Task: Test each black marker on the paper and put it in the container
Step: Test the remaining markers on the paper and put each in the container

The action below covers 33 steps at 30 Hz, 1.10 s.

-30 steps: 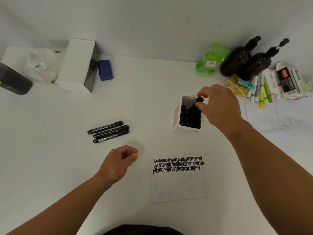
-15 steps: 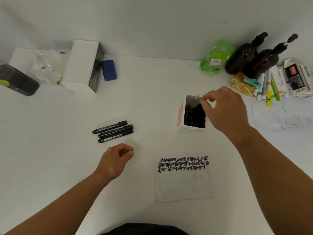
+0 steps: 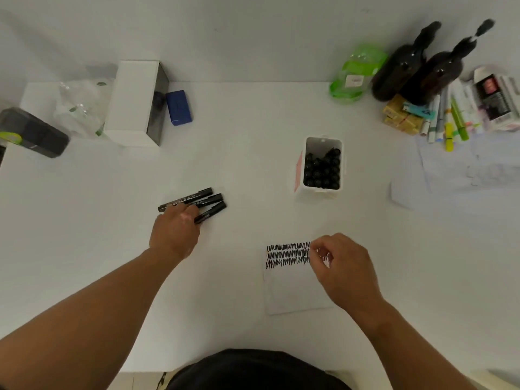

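Three black markers (image 3: 194,199) lie side by side on the white table, left of centre. My left hand (image 3: 175,232) rests on their left ends, and its fingertips pinch the nearest marker (image 3: 212,211), which lies slightly askew on the table. The white container (image 3: 323,142) stands right of centre, packed with several capped black markers. The paper (image 3: 292,291), with rows of black scribble along its top, lies in front of me. My right hand (image 3: 342,266) hovers over the scribble's right end, loosely curled and holding nothing.
A white box (image 3: 132,99), a blue block (image 3: 179,107), a plastic bag and a dark device sit at the back left. At the back right are a green bottle (image 3: 356,73), two dark pump bottles (image 3: 416,66), coloured pens, small boxes and paper sheets.
My right hand let go at the container and came back over the paper. My left hand moved forward onto the three markers, and the nearest one has turned slightly.
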### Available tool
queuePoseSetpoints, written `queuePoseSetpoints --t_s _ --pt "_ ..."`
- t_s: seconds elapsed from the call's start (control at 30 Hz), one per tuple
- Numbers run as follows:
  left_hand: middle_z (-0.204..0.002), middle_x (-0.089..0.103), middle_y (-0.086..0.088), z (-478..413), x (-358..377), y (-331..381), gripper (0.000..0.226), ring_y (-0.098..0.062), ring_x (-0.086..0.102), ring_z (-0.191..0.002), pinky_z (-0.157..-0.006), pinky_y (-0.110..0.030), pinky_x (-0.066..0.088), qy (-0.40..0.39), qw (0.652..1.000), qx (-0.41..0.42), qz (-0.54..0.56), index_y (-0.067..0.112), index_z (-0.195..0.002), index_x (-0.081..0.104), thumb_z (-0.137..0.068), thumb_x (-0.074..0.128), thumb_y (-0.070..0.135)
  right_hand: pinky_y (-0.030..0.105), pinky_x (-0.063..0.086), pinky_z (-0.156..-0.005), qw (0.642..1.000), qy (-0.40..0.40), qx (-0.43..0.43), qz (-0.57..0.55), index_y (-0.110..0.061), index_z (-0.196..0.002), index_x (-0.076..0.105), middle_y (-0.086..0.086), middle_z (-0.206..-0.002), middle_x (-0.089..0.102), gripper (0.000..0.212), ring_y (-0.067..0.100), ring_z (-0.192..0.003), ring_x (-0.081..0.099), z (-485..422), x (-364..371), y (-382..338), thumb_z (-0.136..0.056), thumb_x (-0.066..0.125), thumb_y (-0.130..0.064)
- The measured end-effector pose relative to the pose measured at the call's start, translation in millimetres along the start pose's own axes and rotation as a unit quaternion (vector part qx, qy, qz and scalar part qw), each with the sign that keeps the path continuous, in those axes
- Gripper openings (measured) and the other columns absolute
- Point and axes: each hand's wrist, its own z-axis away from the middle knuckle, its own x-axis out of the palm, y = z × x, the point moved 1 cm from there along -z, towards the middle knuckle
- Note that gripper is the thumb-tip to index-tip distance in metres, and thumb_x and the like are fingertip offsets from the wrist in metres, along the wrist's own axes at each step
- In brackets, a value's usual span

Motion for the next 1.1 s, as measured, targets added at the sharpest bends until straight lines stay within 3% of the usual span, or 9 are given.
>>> queuePoseSetpoints --t_s 0.17,0.3,0.4,0.57,0.67,0.77,0.83,0.97,1.1 --pt "-0.094 0.060 -0.006 19 13 21 0.009 -0.029 0.057 -0.086 -0.072 -0.039 0.050 -0.044 0.998 -0.010 0.042 0.013 -0.098 0.065 -0.092 0.061 0.018 0.024 0.046 -0.074 0.994 -0.102 0.022 0.027 -0.033 -0.095 0.070 -0.014 -0.088 0.063 0.005 0.003 -0.075 0.054 15 21 12 -0.094 0.065 -0.032" --pt "-0.089 0.067 0.000 50 8 57 0.009 -0.020 0.059 -0.078 -0.072 -0.029 0.044 -0.088 0.980 -0.030 0.178 0.017 -0.096 0.068 -0.087 0.070 0.021 0.020 0.049 -0.076 0.984 -0.167 0.049 -0.026 -0.034 -0.102 0.071 -0.018 -0.088 0.067 0.010 0.000 -0.075 0.059 27 33 14 -0.093 0.066 -0.036" --pt "-0.079 0.073 0.003 77 2 92 0.008 -0.015 0.068 -0.073 -0.069 -0.027 0.051 -0.180 0.906 -0.094 0.371 0.020 -0.088 0.070 -0.083 0.076 0.017 0.009 0.046 -0.073 0.965 -0.228 0.074 -0.110 -0.039 -0.109 0.067 -0.019 -0.094 0.069 0.021 -0.003 -0.082 0.065 35 38 13 -0.089 0.070 -0.045" --pt "-0.097 0.075 -0.013 108 1 135 0.013 -0.029 0.073 -0.094 -0.082 -0.036 0.057 -0.275 0.750 -0.129 0.587 0.008 -0.099 0.070 -0.087 0.071 0.004 0.025 0.055 -0.081 0.930 -0.277 0.097 -0.222 -0.039 -0.104 0.055 -0.011 -0.102 0.075 0.027 0.001 -0.090 0.070 47 42 11 -0.087 0.074 -0.047" --pt "-0.100 0.073 -0.014 111 2 142 0.020 -0.025 0.072 -0.094 -0.083 -0.035 0.057 -0.286 0.715 -0.143 0.621 0.005 -0.106 0.068 -0.086 0.071 0.000 0.033 0.058 -0.076 0.936 -0.235 0.109 -0.239 -0.036 -0.095 0.058 -0.008 -0.089 0.076 0.018 0.009 -0.080 0.070 50 36 19 -0.090 0.076 -0.034" --pt "-0.095 0.069 -0.011 106 -1 138 0.025 -0.022 0.065 -0.083 -0.076 -0.033 0.053 -0.244 0.701 -0.159 0.651 0.003 -0.105 0.066 -0.083 0.071 -0.007 0.023 0.051 -0.070 0.946 -0.212 0.106 -0.220 -0.038 -0.091 0.063 -0.015 -0.085 0.074 0.019 0.005 -0.074 0.066 50 25 33 -0.086 0.080 -0.031" --pt "-0.097 0.071 -0.010 103 -6 133 0.025 -0.023 0.064 -0.081 -0.076 -0.031 0.053 -0.229 0.736 -0.116 0.627 0.005 -0.104 0.066 -0.082 0.073 -0.006 0.022 0.050 -0.072 0.948 -0.197 0.110 -0.223 -0.038 -0.089 0.066 -0.015 -0.083 0.073 0.019 0.003 -0.073 0.065 50 18 43 -0.084 0.082 -0.029" --pt "-0.095 0.069 0.011 107 -14 135 0.013 -0.008 0.064 -0.084 -0.078 -0.018 0.049 -0.224 0.910 0.110 0.330 0.026 -0.103 0.069 -0.091 0.071 0.025 0.015 0.048 -0.074 0.940 -0.182 0.097 -0.272 -0.038 -0.090 0.073 -0.012 -0.087 0.076 0.023 0.005 -0.080 0.070 48 6 51 -0.081 0.086 -0.022" --pt "-0.090 0.061 0.004 118 -15 157 0.018 -0.013 0.054 -0.076 -0.070 -0.027 0.045 -0.227 0.923 0.235 0.204 0.022 -0.109 0.060 -0.104 0.046 0.032 0.022 0.051 -0.067 0.895 -0.179 0.109 -0.393 -0.035 -0.091 0.076 -0.005 -0.081 0.074 0.023 0.009 -0.069 0.064 45 -2 44 -0.081 0.085 -0.016"
